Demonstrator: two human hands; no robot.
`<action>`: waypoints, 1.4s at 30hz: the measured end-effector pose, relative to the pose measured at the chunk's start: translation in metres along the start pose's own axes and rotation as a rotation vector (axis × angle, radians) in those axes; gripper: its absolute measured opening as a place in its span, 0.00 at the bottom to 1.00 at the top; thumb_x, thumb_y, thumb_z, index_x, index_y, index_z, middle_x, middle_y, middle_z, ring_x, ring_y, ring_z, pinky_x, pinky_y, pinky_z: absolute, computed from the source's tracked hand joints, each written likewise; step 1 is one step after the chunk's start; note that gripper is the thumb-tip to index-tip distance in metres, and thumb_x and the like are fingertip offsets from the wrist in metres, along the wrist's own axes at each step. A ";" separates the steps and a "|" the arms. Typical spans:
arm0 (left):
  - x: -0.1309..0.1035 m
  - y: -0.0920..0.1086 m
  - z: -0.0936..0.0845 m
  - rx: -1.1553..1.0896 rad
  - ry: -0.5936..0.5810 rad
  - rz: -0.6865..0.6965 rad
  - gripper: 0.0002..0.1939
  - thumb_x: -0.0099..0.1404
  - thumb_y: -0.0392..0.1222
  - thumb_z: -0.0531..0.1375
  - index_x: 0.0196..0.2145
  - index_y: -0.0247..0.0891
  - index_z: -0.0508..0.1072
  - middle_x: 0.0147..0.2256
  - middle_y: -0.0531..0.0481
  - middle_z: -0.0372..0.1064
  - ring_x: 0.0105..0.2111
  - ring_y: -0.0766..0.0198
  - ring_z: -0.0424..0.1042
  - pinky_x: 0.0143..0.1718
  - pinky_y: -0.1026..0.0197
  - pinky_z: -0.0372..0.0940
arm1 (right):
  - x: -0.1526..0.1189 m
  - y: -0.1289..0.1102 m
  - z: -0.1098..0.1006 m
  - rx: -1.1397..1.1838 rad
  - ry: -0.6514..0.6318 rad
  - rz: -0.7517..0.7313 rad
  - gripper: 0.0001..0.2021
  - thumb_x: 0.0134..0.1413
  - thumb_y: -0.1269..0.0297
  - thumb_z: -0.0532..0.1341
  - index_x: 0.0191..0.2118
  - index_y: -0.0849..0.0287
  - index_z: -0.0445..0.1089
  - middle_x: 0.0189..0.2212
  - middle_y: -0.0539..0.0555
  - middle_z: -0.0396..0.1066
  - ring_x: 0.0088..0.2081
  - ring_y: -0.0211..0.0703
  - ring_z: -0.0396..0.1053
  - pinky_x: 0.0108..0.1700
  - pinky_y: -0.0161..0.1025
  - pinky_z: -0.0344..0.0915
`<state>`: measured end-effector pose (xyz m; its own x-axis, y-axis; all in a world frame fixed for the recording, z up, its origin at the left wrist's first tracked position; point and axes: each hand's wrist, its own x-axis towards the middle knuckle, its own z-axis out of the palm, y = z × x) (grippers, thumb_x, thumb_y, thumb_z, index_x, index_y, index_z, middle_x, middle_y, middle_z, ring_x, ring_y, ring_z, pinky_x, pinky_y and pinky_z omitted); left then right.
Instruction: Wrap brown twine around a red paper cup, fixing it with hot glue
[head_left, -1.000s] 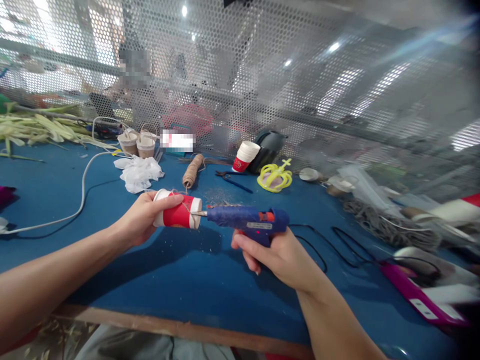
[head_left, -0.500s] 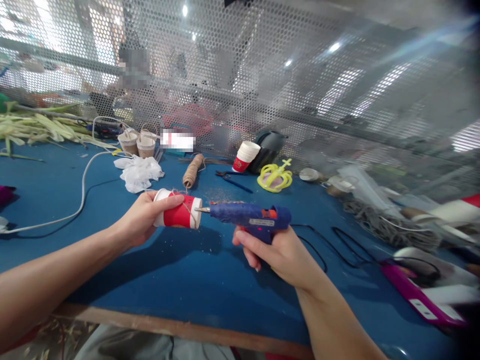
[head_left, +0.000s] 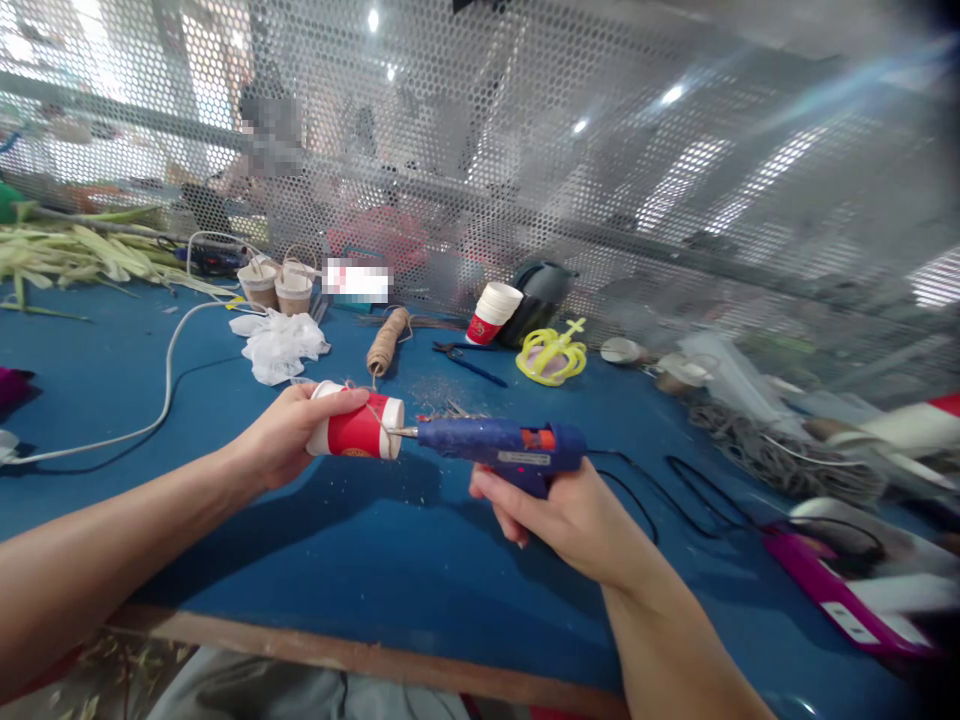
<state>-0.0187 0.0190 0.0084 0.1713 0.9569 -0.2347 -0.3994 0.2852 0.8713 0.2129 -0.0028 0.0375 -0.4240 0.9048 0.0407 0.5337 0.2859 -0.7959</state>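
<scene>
A red and white paper cup [head_left: 358, 425] lies sideways in my left hand [head_left: 289, 430], whose thumb presses on its red side. A thin strand of twine runs across the cup from under that thumb toward the white end. My right hand [head_left: 559, 510] is wrapped round the handle of a blue glue gun [head_left: 495, 440]. The gun's metal tip points left and meets the cup near its white end, beside the strand. Behind the cup lies a roll of brown twine [head_left: 387, 342], its loose end reaching toward the cup.
Pliers [head_left: 472, 364], a yellow crown-shaped piece [head_left: 551, 358] and stacked cups [head_left: 493, 312] stand behind the glue gun. White crumpled gloves [head_left: 281, 347] lie at left. A magenta power strip [head_left: 817, 585] and grey cord [head_left: 787, 460] are at right. A perforated metal screen rises behind.
The glue gun has tilted and its tip has dropped slightly, from the cup's upper white edge to lower beside the strand. My left hand holds the cup almost as before.
</scene>
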 end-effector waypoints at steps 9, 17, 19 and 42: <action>-0.001 -0.001 -0.001 0.006 -0.008 0.009 0.08 0.50 0.39 0.64 0.23 0.29 0.73 0.19 0.49 0.71 0.18 0.70 0.67 0.20 0.70 0.60 | 0.000 -0.001 -0.001 -0.017 0.033 0.005 0.11 0.50 0.59 0.56 0.24 0.61 0.65 0.11 0.47 0.61 0.14 0.32 0.61 0.19 0.33 0.62; -0.001 -0.003 -0.003 0.033 -0.011 0.044 0.09 0.49 0.40 0.65 0.24 0.30 0.74 0.21 0.49 0.73 0.19 0.70 0.68 0.22 0.70 0.62 | 0.000 0.000 0.000 0.008 -0.005 0.037 0.11 0.49 0.60 0.57 0.24 0.62 0.65 0.11 0.47 0.61 0.14 0.32 0.60 0.19 0.32 0.61; -0.001 -0.004 -0.003 0.047 -0.005 0.063 0.08 0.48 0.40 0.65 0.24 0.31 0.74 0.21 0.49 0.73 0.20 0.69 0.69 0.23 0.70 0.63 | 0.001 0.000 0.000 0.027 0.017 0.042 0.11 0.49 0.59 0.56 0.25 0.62 0.65 0.11 0.47 0.61 0.14 0.32 0.60 0.19 0.32 0.62; -0.001 -0.014 -0.008 0.110 -0.046 0.267 0.08 0.46 0.41 0.67 0.22 0.34 0.75 0.21 0.54 0.74 0.20 0.73 0.68 0.22 0.73 0.63 | 0.055 0.074 -0.038 -0.013 0.539 0.356 0.08 0.47 0.63 0.58 0.26 0.63 0.64 0.19 0.49 0.64 0.20 0.32 0.61 0.22 0.30 0.59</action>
<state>-0.0205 0.0147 -0.0070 0.1155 0.9930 0.0268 -0.3360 0.0137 0.9417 0.2574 0.0800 0.0035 0.2057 0.9757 0.0759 0.5845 -0.0603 -0.8091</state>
